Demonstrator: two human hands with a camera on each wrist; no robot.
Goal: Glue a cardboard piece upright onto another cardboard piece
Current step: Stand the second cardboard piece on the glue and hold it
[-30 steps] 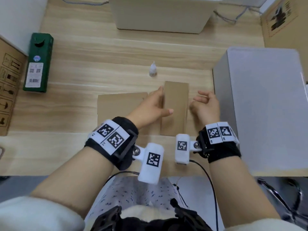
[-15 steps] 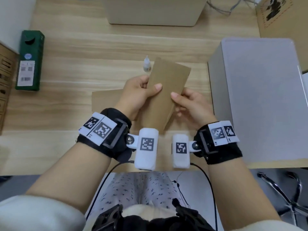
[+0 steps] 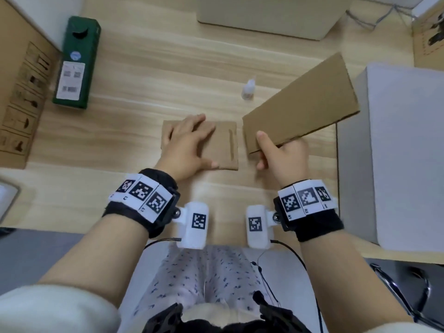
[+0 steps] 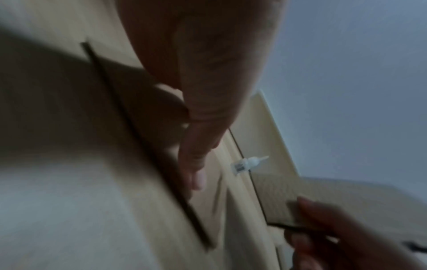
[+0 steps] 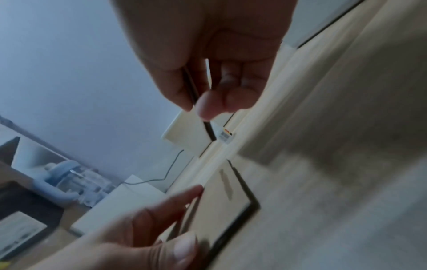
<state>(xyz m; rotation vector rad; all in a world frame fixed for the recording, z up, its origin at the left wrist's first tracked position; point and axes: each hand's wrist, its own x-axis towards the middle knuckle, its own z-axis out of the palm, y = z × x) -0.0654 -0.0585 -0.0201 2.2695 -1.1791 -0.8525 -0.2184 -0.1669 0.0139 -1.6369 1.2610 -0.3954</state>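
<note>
A flat cardboard base [image 3: 224, 145] lies on the wooden table, with a pale glue line [image 3: 231, 146] near its right edge. My left hand [image 3: 189, 145] rests flat on it, fingers spread; the base [image 5: 227, 206] also shows in the right wrist view. My right hand [image 3: 281, 155] pinches the near corner of a long cardboard strip [image 3: 302, 106] held above the table, slanting up to the right. In the right wrist view, thumb and fingers [image 5: 208, 102] pinch the strip's edge. A small white glue bottle [image 3: 248, 90] stands behind the base, and the bottle [image 4: 248, 162] shows in the left wrist view.
A green carton [image 3: 77, 63] lies at the far left beside a brown shipping box [image 3: 16, 92]. A grey-white box [image 3: 403, 150] fills the right side. A beige box [image 3: 269, 13] sits at the back, with cables behind it.
The strip has left my left hand and swung to the right in my right hand alone. My left hand has dropped flat onto the base, whose glue line is now uncovered.
</note>
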